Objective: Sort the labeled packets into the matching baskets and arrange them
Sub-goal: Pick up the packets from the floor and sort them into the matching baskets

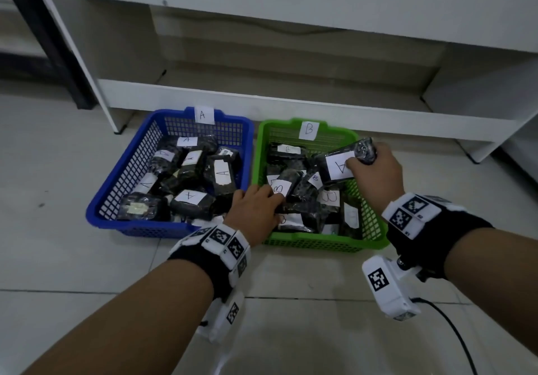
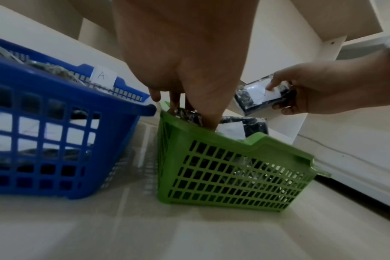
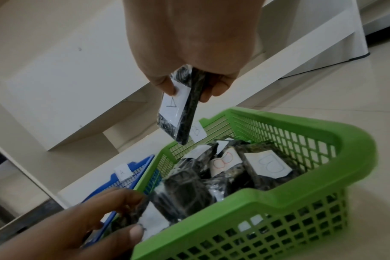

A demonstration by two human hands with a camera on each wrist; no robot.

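Head view. Two baskets are shown side by side on the floor: a blue basket (image 1: pixel 102 200) tagged A and a green basket (image 1: pixel 369 214) tagged B. The right hand (image 1: pixel 375 170) is seen above the far right corner of the green basket, its fingers clamped on a black packet labelled A (image 1: pixel 337 163), which is held clear of the pile. The left hand (image 1: pixel 256 210) is laid over the near left corner of the green basket, fingers on a packet labelled B (image 1: pixel 286 184). About five A labels are counted in the blue basket and about five B labels in the green; several packets lie face down, so exact totals cannot be given.

Left wrist view. The left fingers (image 2: pixel 211 121) are seen reaching down among the packets in the green basket; whether one is pinched cannot be told here. The lifted packet is seen at right, gripped between thumb and fingers.

Right wrist view. The A packet is shown pinched at one end and hanging over the green basket. Left thumb and fingers are closed on a packet at the near corner.

Risk, as judged: the end-only pinch on glossy wrap may slip, dropping the A packet back among the B packets; face-down labels may be misread.
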